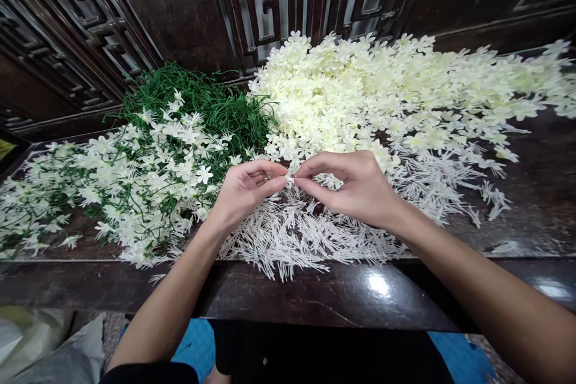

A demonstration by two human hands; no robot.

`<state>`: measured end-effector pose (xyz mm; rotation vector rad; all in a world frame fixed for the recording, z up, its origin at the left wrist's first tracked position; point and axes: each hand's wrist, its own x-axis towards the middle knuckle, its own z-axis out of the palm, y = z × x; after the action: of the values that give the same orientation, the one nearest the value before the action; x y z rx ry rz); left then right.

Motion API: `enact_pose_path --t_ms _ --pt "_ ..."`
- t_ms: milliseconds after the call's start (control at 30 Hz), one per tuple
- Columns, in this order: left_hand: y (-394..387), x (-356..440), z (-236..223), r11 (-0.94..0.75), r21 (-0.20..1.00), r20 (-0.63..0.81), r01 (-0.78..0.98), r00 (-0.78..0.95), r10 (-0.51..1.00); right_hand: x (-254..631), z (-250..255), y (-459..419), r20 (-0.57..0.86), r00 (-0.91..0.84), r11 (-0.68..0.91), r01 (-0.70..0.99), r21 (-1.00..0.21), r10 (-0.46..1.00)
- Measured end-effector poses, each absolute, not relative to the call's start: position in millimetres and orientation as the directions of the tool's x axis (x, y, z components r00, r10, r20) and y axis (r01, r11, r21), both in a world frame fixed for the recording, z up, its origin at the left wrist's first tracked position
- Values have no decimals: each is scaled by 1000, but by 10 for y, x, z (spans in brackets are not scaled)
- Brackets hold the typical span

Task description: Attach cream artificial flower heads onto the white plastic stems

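Observation:
My left hand and my right hand meet fingertip to fingertip over the middle of the bench. Between them is a small white artificial flower piece, pinched by thumb and forefinger on both sides; its finer detail is too small to make out. Just beneath the hands spreads a heap of thin white stamen pieces. Behind my right hand rises a large pile of loose white-yellow petal pieces. Left of my left hand lie white flowers on green stems, with a mound of bare green stems behind.
The dark wooden bench has its front edge close to my body. A carved wooden panel stands along the back. Pale plastic bags lie on the floor at lower left, and something blue shows below the bench.

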<state>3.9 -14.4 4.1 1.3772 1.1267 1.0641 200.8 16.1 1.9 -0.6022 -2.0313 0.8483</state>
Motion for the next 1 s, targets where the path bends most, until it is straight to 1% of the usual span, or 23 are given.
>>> enact_pose_path --t_ms 167,233,333,400,533,700,1000 --pt "-149 46 36 -84 991 69 108 142 987 2024 34 159 450 -550 595 108 -797 704" --pt "-151 52 31 -96 989 83 110 119 989 2032 55 159 368 -547 515 140 -845 752" --pt "-154 58 24 -112 987 99 115 111 989 2034 77 157 189 -550 365 231 -902 813" --pt "-156 59 17 -121 986 107 117 126 986 2026 79 153 134 -564 319 244 -916 815" --pt "-147 58 -4 -122 986 109 112 120 987 2014 78 149 173 -567 327 181 -928 805" --pt "-132 56 -12 -123 985 114 118 78 990 2023 86 148 241 -546 384 165 -908 802" --pt "-149 53 21 -129 981 107 144 153 982 2011 53 144 275 -565 432 163 -887 778"
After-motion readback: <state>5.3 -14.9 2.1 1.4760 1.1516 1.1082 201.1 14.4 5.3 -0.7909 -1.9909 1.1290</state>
